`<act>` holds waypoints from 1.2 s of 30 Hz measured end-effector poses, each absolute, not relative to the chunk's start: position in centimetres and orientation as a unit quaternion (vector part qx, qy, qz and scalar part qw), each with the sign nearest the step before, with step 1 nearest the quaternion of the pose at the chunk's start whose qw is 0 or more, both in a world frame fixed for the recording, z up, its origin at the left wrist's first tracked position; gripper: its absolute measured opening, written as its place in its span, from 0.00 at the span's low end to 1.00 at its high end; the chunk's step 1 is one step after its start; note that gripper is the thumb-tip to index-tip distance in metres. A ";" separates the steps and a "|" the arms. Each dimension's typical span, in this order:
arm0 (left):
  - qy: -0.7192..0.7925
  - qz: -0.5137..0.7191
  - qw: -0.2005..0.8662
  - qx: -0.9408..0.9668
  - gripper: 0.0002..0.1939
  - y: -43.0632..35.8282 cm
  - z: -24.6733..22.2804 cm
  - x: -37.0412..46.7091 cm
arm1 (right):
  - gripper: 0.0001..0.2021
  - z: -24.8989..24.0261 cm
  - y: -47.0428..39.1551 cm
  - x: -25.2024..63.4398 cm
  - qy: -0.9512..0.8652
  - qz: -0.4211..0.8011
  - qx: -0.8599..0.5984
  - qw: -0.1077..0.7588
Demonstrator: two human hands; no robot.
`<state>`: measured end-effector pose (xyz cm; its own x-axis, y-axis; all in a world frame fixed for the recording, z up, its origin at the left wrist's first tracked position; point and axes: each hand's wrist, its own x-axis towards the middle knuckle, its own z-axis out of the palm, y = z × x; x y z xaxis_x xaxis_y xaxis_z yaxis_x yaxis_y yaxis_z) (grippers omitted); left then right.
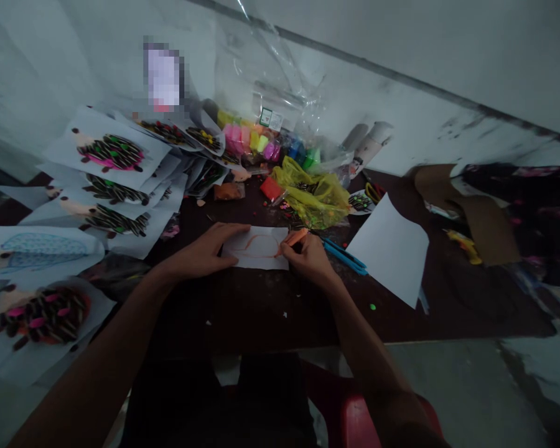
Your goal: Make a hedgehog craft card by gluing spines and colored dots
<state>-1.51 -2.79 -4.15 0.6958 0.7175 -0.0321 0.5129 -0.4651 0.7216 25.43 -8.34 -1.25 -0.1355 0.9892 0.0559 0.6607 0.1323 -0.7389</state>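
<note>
A small sheet of white paper (266,261) lies on the dark table, bearing an orange, rounded outline. My left hand (210,250) rests at its left side, thumb and fingers spread apart on the sheet. In my right hand (310,256) is an orange marker (298,236), its lower end at the right part of the outline; the tip itself is too small to make out. Just right of that hand lies a blue pen-like tool or cutter (345,256). A larger blank white sheet (392,249) is beyond it.
Hedgehog pictures (112,152) covered with dark seeds are stacked at the left. Behind the paper are a yellow plastic bag (315,196), a red packet (271,188) and a clear bag of coloured clay (270,140). Brown cardboard (488,227) lies at the right. A red stool (361,420) stands below.
</note>
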 end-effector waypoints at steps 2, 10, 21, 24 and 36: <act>0.359 0.147 0.368 0.845 0.37 -2.8 -4.2 -1.5 | 0.10 -1.6 -8.3 25.4 -0.687 0.268 -0.600 0.310; 0.349 0.161 0.382 0.841 0.35 -2.8 -4.2 -1.5 | 0.12 -2.4 -9.2 23.0 -0.691 0.292 -0.504 0.427; 0.339 0.179 0.373 0.845 0.33 -2.7 -5.0 -1.4 | 0.12 -4.0 -9.5 21.8 -0.757 0.222 -0.468 0.398; 0.336 0.175 0.377 0.845 0.34 -2.6 -5.0 -1.4 | 0.11 -4.2 -9.4 21.8 -0.762 0.213 -0.459 0.405; 0.336 0.184 0.396 0.834 0.35 -2.7 -4.7 -1.4 | 0.12 -4.1 -9.6 21.7 -0.751 0.247 -0.469 0.394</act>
<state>-1.39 -2.74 -4.75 0.7065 0.7065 0.0407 0.4147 -0.4599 0.7852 21.66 -9.56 -4.09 -0.2503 0.8984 0.3609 0.5094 0.4392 -0.7400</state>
